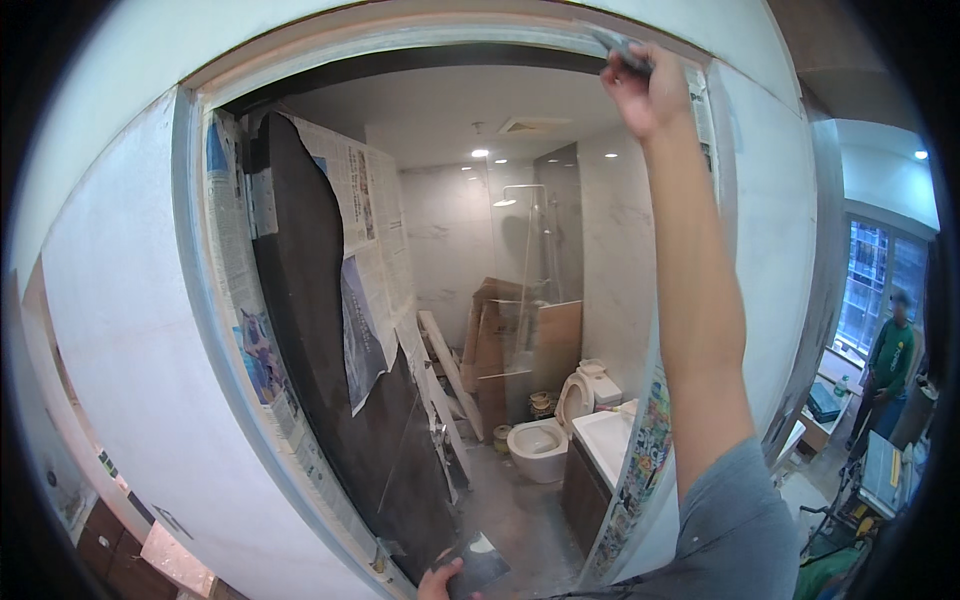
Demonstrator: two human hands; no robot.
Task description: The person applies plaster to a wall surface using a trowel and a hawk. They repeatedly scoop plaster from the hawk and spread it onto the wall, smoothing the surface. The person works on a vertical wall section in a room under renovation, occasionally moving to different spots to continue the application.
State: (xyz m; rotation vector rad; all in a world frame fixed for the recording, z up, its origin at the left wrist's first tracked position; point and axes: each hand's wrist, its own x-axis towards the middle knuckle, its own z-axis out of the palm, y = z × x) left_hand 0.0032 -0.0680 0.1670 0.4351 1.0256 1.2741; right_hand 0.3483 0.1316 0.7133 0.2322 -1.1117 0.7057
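My right hand (648, 92) is raised to the top of a doorway, closed round the dark handle of a putty knife (628, 58). The knife's thin blade, blurred, points up and left against the pale door frame (470, 37) near its upper right corner. Low in the middle, my left hand (440, 580) grips a dark flat scraper plate (478, 568) with a dab of white paste on its face. Only part of that hand shows above the lower edge. Newspaper sheets (250, 340) cover the inner sides of the frame.
A dark door (300, 260) with torn newspaper stands open inward at left. Beyond are a toilet (540, 447), a basin cabinet (600, 450), leaning boards (490, 340) and a glass shower screen. At far right, a person in green (888, 350) stands near tools and a window.
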